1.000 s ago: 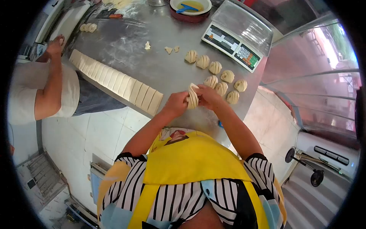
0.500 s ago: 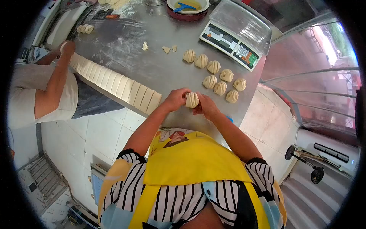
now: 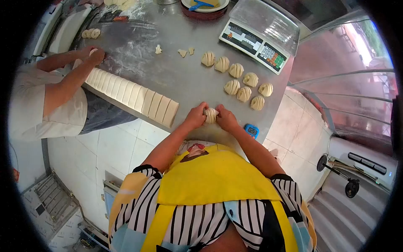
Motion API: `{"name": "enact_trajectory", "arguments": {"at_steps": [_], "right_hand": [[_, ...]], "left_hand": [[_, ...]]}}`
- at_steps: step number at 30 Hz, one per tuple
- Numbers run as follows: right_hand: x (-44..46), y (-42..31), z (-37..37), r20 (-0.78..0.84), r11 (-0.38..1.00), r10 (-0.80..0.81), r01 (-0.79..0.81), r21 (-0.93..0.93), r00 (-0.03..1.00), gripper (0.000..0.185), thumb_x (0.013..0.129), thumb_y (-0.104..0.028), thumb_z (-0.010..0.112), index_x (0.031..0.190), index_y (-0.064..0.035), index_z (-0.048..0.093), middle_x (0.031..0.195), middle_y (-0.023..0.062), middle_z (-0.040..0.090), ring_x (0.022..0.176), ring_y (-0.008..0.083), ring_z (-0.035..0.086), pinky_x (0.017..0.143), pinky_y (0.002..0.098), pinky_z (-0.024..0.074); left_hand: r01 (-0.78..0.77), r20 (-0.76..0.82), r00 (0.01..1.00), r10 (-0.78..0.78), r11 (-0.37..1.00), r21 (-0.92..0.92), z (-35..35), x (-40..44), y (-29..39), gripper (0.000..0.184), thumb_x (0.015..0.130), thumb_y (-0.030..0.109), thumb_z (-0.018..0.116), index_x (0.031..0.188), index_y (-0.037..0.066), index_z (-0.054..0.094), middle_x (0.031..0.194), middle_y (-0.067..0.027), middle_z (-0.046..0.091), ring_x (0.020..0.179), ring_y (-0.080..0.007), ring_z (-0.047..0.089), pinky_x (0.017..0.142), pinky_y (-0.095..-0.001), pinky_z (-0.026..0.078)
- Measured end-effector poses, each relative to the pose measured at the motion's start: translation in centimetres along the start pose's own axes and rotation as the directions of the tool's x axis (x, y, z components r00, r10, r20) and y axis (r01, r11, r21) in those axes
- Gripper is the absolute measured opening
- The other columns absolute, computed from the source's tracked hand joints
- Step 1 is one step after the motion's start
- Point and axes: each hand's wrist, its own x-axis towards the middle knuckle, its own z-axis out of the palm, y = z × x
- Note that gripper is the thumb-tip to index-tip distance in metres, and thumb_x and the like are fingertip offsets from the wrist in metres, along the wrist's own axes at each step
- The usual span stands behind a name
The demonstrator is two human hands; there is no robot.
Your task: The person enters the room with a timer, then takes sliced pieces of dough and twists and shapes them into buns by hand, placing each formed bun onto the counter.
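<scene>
Co-worker's hands (image 3: 96, 56): qty 2, close tog., far L of white plastic digital scale (image 3: 255, 43); finger state can't tell.
Small round pale dough rolls (image 3: 91, 33): qty 3, touching row, far L of scale.
Long flat pale dough band (image 3: 133, 94): qty 1, cut crosswise, dozen-plus strips (exact no. unclear); L of scale, nearer wearer, along grey metal table (image 3: 176, 84) edge, prob. for easy reach.
Flat pale dough scraps (image 3: 182, 53): qty 3, loose, L of scale.
L hand (image 3: 196, 116): thumb & fingers clamped on L end of striped cream dough twist (image 3: 211, 116).
Dough twist: qty 1, betw. both hands, wearer's side of scale, to its L; ends pinched, prob. so coil keeps shape.
R hand (image 3: 226, 118): fingers clamped on R end.
Ridged cream dough rounds (image 3: 236, 70): qty 8, rows 5 + 3, wearer's side of scale; small gaps, prob. vs. sticking.
Blue digital timer (image 3: 252, 131): qty 1, wearer's side of scale, beside R forearm.
Scale: qty 1, keypad toward wearer, prob. for reading.
</scene>
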Motion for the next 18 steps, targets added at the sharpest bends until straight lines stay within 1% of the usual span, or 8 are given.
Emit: {"name": "enact_trajectory", "arguments": {"at_steps": [1,4,6,7,10,13,16,18], "right_hand": [[0.0,0.0,-0.2,0.055,0.991,0.063,-0.069,0.118,0.996,0.023,0.077,-0.013,0.059,0.092,-0.0041,0.045,0.074,0.0129,0.06,0.059,0.0248,0.06,0.058,0.0373,0.0492],[-0.4,-1.1,-1.6,0.237,0.862,0.175,-0.265,0.433,0.956,0.024,0.075,-0.014,0.058,0.093,-0.0039,0.046,0.077,0.0169,0.061,0.059,0.0327,0.059,0.061,0.0397,0.0488],[0.5,-1.3,-1.0,0.041,0.994,0.085,-0.088,0.064,0.996,0.025,0.075,-0.014,0.058,0.094,-0.0041,0.046,0.076,0.0172,0.061,0.059,0.0342,0.059,0.06,0.04,0.0485],[0.4,-1.0,-0.6,-0.033,0.99,0.019,-0.023,-0.142,0.999,0.025,0.075,-0.014,0.058,0.095,-0.0042,0.046,0.076,0.0174,0.061,0.059,0.035,0.059,0.06,0.0402,0.0484],[0.3,-0.7,0.3,-0.158,0.953,-0.107,0.057,-0.297,0.982,0.024,0.076,-0.015,0.057,0.094,-0.0039,0.046,0.075,0.0164,0.061,0.059,0.0346,0.059,0.06,0.0408,0.048],[0.0,-0.6,0.0,-0.048,0.993,0.019,-0.024,-0.112,0.999,0.022,0.076,-0.013,0.056,0.093,-0.0037,0.045,0.074,0.0174,0.061,0.058,0.0327,0.06,0.057,0.0401,0.0486],[-0.1,-0.9,-0.5,0.042,0.946,0.172,-0.177,0.272,0.984,0.021,0.076,-0.011,0.056,0.092,-0.0034,0.045,0.069,0.0173,0.06,0.053,0.029,0.061,0.051,0.0379,0.0489],[-0.1,-1.4,-0.3,0.0,0.982,0.153,-0.152,0.112,0.988,0.02,0.076,-0.009,0.055,0.092,-0.0031,0.044,0.066,0.0166,0.059,0.05,0.0268,0.06,0.047,0.0365,0.0482]], "left_hand": [[-0.006,-0.01,1.0,0.006,1.0,0.004,0.1,-0.1,0.0,0.027,0.072,0.004,0.053,0.097,0.007,0.046,0.068,-0.0174,0.059,0.066,-0.0346,0.06,0.06,-0.0433,0.046],[-0.189,-0.154,0.963,0.22,0.963,0.191,0.8,0.2,-1.0,0.024,0.074,0.006,0.055,0.097,0.007,0.046,0.066,-0.0158,0.059,0.058,-0.0306,0.06,0.056,-0.0407,0.047],[0.068,0.122,0.992,-0.046,0.981,-0.184,-1.6,0.1,0.5,0.022,0.077,0.009,0.056,0.097,0.007,0.047,0.064,-0.0145,0.059,0.053,-0.0266,0.059,0.052,-0.0385,0.047],[0.238,0.295,0.945,-0.138,0.911,-0.336,-2.1,-0.3,1.0,0.021,0.078,0.011,0.057,0.097,0.007,0.047,0.063,-0.0139,0.059,0.05,-0.0246,0.059,0.05,-0.0374,0.046],[0.237,0.198,0.964,-0.176,0.906,-0.351,-1.5,-0.1,1.2,0.023,0.081,0.014,0.059,0.099,0.006,0.047,0.061,-0.0117,0.059,0.045,-0.0192,0.057,0.046,-0.0346,0.045],[0.084,-0.012,0.996,-0.086,0.987,-0.139,-0.2,-0.4,1.0,0.02,0.079,0.009,0.056,0.096,0.005,0.045,0.061,-0.0129,0.059,0.047,-0.0232,0.059,0.048,-0.0369,0.046],[0.053,-0.084,0.995,-0.049,0.998,0.04,0.1,-1.0,1.5,0.017,0.079,0.006,0.052,0.093,0.005,0.044,0.063,-0.0136,0.06,0.05,-0.028,0.06,0.051,-0.0396,0.046],[-0.013,-0.089,0.996,0.02,0.997,0.08,0.5,-1.0,0.4,0.015,0.078,0.006,0.049,0.092,0.006,0.044,0.064,-0.0153,0.06,0.056,-0.0317,0.06,0.054,-0.0425,0.046]]}}
